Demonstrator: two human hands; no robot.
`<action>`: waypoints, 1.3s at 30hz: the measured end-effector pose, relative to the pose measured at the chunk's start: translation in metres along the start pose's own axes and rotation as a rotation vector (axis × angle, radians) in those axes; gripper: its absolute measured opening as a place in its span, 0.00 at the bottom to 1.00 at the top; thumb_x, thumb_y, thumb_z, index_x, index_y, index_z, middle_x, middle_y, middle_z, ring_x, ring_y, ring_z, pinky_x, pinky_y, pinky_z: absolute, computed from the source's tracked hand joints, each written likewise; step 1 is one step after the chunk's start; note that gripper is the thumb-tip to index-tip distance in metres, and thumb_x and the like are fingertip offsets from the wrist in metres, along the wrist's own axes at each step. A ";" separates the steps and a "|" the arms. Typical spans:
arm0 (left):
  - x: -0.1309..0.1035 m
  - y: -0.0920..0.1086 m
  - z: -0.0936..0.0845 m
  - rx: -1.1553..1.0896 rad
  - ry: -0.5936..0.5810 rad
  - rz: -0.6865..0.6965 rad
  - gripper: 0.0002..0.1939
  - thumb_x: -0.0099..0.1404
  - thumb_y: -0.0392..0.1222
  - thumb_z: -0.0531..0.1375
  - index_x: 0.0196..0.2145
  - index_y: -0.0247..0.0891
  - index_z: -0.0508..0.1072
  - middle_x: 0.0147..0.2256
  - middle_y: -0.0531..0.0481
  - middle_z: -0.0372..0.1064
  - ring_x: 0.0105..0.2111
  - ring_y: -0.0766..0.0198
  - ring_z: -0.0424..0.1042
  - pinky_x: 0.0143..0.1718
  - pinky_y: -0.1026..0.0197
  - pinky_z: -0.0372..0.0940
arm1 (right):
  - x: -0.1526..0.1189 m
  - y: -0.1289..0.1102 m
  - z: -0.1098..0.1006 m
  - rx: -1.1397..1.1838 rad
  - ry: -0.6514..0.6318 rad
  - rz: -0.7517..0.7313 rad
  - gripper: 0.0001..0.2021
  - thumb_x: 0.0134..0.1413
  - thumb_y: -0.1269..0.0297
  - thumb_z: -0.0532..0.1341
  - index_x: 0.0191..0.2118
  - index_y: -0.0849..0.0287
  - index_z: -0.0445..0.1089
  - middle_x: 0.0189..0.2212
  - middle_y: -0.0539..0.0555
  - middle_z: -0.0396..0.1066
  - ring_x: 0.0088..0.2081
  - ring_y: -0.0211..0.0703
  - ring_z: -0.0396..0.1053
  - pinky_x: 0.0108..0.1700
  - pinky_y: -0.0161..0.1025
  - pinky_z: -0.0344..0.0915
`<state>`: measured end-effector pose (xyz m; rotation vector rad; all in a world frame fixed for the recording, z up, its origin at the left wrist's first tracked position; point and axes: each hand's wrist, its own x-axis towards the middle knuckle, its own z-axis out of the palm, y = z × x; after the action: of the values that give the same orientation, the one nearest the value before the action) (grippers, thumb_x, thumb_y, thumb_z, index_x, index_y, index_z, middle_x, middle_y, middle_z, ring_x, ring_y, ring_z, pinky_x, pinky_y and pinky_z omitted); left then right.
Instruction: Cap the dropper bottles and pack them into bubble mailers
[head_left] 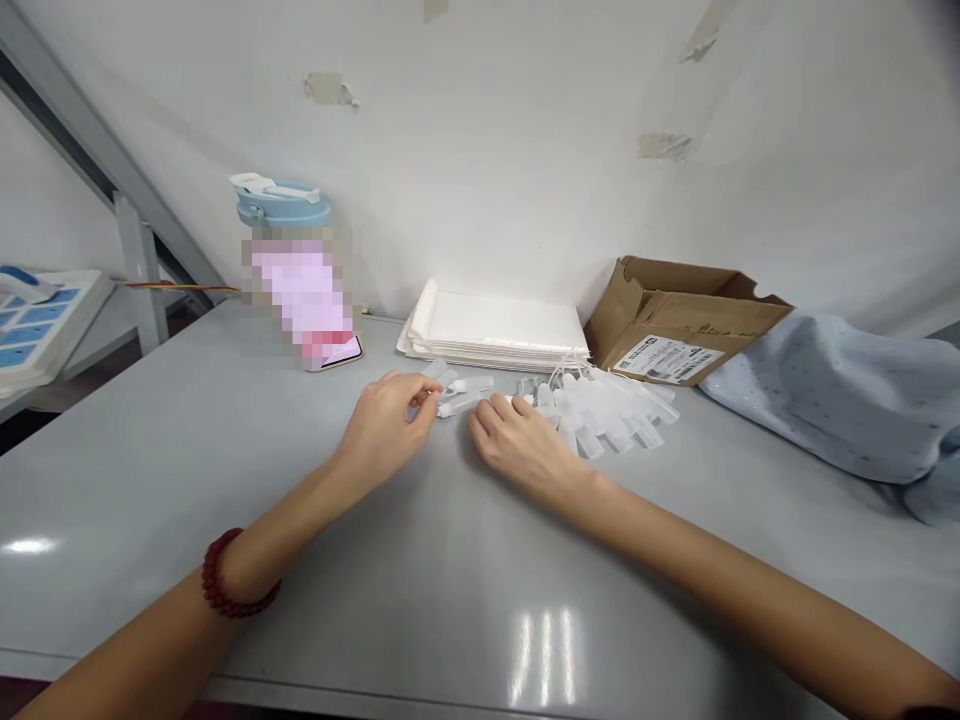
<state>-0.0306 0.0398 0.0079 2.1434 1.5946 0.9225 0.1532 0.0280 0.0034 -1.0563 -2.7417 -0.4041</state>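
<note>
My left hand (386, 420), a red beaded bracelet on its wrist, has thumb and fingertips brought together at the left end of a few small clear plastic tubes (469, 397) on the grey table. What sits in that pinch, if anything, is too small to make out. Just to the right, my right hand (517, 440) rests low over the table with curled fingers. Its fingertips are partly hidden, and whatever they hold cannot be seen. Beside and behind it fans out a pile of flat, translucent plastic pieces (600, 405) with thin white strings at the top.
Behind the hands lies a stack of white padded envelopes (495, 330). An open cardboard box (682, 320) and blue speckled cloth (840, 400) are to the right. At left stand a phone (341, 350) with a blurred screen and a blue-lidded container (285, 205). The table (412, 600) reaches the wall.
</note>
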 end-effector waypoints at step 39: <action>-0.018 0.032 -0.002 -0.259 -0.542 -0.203 0.16 0.63 0.54 0.56 0.41 0.46 0.76 0.36 0.53 0.74 0.38 0.59 0.72 0.37 0.61 0.66 | -0.095 0.000 -0.033 1.439 0.497 0.800 0.08 0.55 0.72 0.63 0.40 0.52 0.71 0.39 0.46 0.75 0.40 0.29 0.74 0.42 0.20 0.68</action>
<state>-0.0112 0.0121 0.0232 1.8045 1.3034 0.4049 0.2249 -0.0420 0.0104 -1.1231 -1.2949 1.0700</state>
